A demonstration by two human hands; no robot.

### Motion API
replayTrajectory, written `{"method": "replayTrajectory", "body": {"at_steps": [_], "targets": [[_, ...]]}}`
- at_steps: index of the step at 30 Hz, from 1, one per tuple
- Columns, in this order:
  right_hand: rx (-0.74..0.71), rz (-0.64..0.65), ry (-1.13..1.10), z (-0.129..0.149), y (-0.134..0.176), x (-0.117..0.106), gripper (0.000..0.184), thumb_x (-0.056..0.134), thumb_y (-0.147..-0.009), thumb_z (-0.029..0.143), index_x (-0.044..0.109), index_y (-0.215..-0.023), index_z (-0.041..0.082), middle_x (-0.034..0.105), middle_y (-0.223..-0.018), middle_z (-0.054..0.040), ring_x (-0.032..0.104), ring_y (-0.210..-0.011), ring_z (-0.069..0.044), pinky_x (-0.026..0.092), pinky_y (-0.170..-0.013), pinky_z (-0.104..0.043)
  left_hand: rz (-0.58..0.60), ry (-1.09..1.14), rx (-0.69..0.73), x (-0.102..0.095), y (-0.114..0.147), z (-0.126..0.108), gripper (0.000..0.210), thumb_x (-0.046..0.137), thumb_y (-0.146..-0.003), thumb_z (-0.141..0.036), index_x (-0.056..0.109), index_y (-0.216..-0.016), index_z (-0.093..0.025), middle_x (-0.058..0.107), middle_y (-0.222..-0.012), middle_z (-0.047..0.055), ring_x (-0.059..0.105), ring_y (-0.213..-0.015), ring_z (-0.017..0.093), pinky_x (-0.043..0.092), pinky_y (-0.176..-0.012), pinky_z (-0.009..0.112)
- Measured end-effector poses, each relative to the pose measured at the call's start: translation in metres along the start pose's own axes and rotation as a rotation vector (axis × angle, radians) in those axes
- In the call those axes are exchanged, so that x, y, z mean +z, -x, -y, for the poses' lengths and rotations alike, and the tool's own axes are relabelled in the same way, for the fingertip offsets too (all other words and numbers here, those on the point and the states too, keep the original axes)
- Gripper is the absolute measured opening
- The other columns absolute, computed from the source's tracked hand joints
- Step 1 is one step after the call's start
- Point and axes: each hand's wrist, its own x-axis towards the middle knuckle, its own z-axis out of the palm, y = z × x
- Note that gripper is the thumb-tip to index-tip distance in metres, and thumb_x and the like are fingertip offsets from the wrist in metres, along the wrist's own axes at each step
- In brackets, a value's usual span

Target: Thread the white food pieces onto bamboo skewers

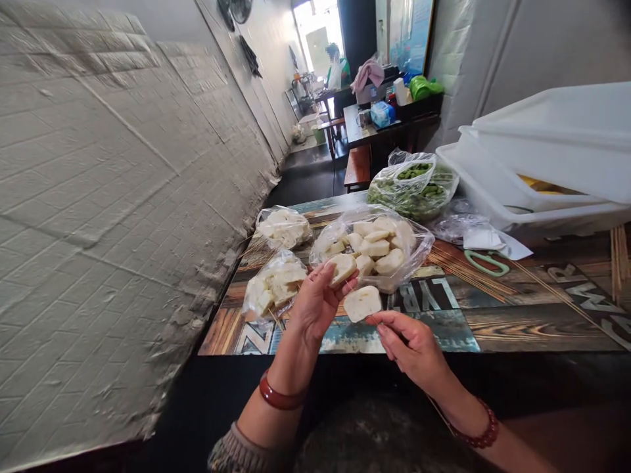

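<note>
My left hand (323, 295) is closed on a thick white slice (342, 268), which looks like steamed bun, held between thumb and fingers. In my right hand (411, 345) a thin bamboo skewer (440, 415) is pinched, and a second white slice (363, 303) is stuck on its tip, just right of my left hand. Behind both hands an opened clear plastic bag (424, 244) holds several more of these slices (377, 248). Two smaller plastic bags of white pieces, one nearer (276, 282) and one farther (282, 228), lie to the left with sticks poking out.
Loose bamboo skewers (468, 270) and green-handled scissors (486, 263) lie on the right of the patterned table (419, 328). A bag of green vegetables (414, 187) and white plastic tubs (547, 164) stand behind. A brick-textured wall (108, 230) borders the left; a person (338, 69) is far off.
</note>
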Motion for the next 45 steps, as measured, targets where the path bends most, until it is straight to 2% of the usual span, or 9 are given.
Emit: {"method": "replayTrajectory", "body": {"at_steps": [6, 19, 25, 29, 34, 39, 45], "targets": [[0.005, -0.022, 0.0, -0.002, 0.001, 0.002, 0.029, 0.05, -0.095, 0.033, 0.071, -0.104, 0.014, 0.044, -0.051, 0.0063, 0.037, -0.041, -0.009, 0.029, -0.038, -0.019, 0.037, -0.018, 0.013, 0.001, 0.003, 0.002, 0.019, 0.076, -0.078, -0.02, 0.07, -0.094, -0.012, 0.077, -0.094, 0.009, 0.075, -0.085, 0.021, 0.06, -0.073, 0.026], [0.031, -0.034, -0.017, -0.001, 0.004, 0.006, 0.03, 0.053, -0.093, 0.036, 0.072, -0.103, 0.016, 0.046, -0.05, 0.0055, 0.038, -0.04, -0.009, 0.028, -0.037, -0.02, 0.019, -0.052, 0.045, -0.004, 0.007, 0.002, 0.022, 0.078, -0.075, -0.024, 0.07, -0.092, -0.013, 0.076, -0.097, 0.008, 0.074, -0.087, 0.023, 0.059, -0.08, 0.032], [0.034, -0.035, -0.009, 0.002, 0.005, 0.008, 0.03, 0.052, -0.094, 0.037, 0.072, -0.103, 0.015, 0.045, -0.05, 0.0059, 0.037, -0.04, -0.009, 0.027, -0.037, -0.019, 0.057, -0.089, 0.112, -0.007, 0.011, 0.003, 0.032, 0.083, -0.07, -0.027, 0.072, -0.097, -0.016, 0.076, -0.093, 0.005, 0.074, -0.087, 0.023, 0.058, -0.083, 0.034], [0.041, -0.027, -0.016, 0.005, 0.006, 0.011, 0.032, 0.051, -0.095, 0.039, 0.071, -0.102, 0.015, 0.044, -0.051, 0.006, 0.036, -0.04, -0.009, 0.026, -0.036, -0.019, 0.07, -0.092, 0.132, -0.01, 0.014, 0.004, 0.035, 0.085, -0.068, -0.027, 0.073, -0.099, -0.015, 0.077, -0.087, 0.006, 0.074, -0.083, 0.022, 0.058, -0.08, 0.032], [0.057, -0.052, -0.018, 0.008, 0.007, 0.014, 0.032, 0.053, -0.093, 0.041, 0.072, -0.099, 0.016, 0.045, -0.051, 0.0063, 0.034, -0.038, -0.008, 0.025, -0.034, -0.019, 0.057, -0.085, 0.113, -0.012, 0.018, 0.007, 0.038, 0.086, -0.067, -0.027, 0.074, -0.101, -0.016, 0.078, -0.095, 0.006, 0.074, -0.082, 0.02, 0.058, -0.082, 0.032], [0.037, -0.052, -0.047, 0.006, 0.004, 0.018, 0.032, 0.053, -0.093, 0.042, 0.071, -0.099, 0.015, 0.046, -0.052, 0.0054, 0.038, -0.041, -0.009, 0.026, -0.036, -0.019, 0.067, -0.106, 0.103, -0.012, 0.021, 0.009, 0.041, 0.087, -0.066, -0.032, 0.074, -0.102, -0.016, 0.078, -0.092, 0.007, 0.074, -0.082, 0.022, 0.057, -0.076, 0.03], [0.037, -0.058, -0.043, 0.008, 0.003, 0.023, 0.032, 0.053, -0.094, 0.043, 0.07, -0.099, 0.016, 0.045, -0.052, 0.0058, 0.036, -0.04, -0.009, 0.024, -0.035, -0.019, 0.038, -0.132, 0.142, -0.014, 0.024, 0.013, 0.039, 0.087, -0.065, -0.032, 0.077, -0.099, -0.017, 0.078, -0.09, 0.006, 0.071, -0.08, 0.018, 0.052, -0.066, 0.021]]}}
